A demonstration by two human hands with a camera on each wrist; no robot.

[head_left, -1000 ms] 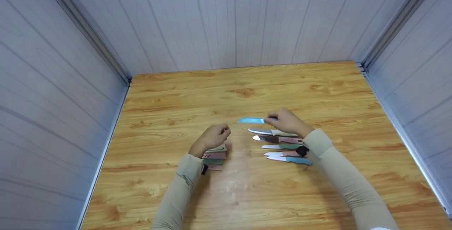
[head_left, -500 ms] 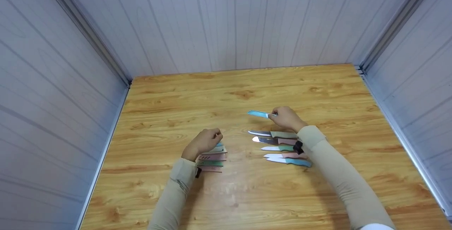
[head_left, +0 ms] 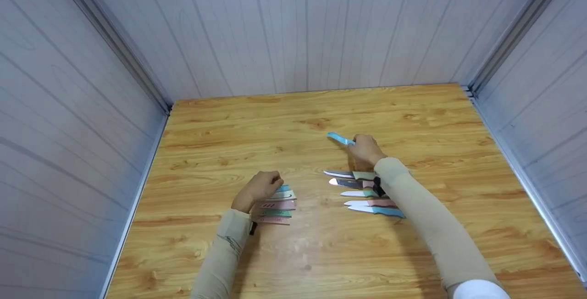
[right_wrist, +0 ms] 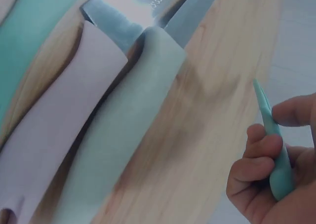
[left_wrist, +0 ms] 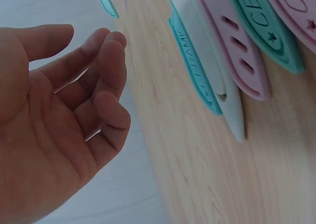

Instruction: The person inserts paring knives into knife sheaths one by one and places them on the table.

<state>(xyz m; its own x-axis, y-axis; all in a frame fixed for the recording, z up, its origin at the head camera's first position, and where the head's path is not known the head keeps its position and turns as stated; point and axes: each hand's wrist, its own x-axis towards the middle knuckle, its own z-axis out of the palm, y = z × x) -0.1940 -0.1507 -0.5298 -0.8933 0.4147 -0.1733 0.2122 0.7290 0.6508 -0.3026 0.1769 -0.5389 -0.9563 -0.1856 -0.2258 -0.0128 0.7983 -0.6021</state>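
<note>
My right hand grips a blue knife by its handle, above the table beyond the row of knives. Its blade part looks blue, like a cover over the blade, with a pale band near the handle. In the right wrist view the thumb and curled fingers hold the teal handle. My left hand hovers beside a row of blade covers, fingers loosely bent and holding nothing. Nearest it lie a blue cover and a white cover, then a pink cover and a green cover.
Several knives lie side by side right of centre, blades pointing left: a pale-handled knife farthest away, a blue-handled knife nearest. My right forearm hides some handles. Another pink cover is nearest me. Panel walls bound the wooden table.
My right hand has carried the blue knife away from me, its tip swinging to point farther back. My left hand has drawn back to the left, uncovering the blue cover.
</note>
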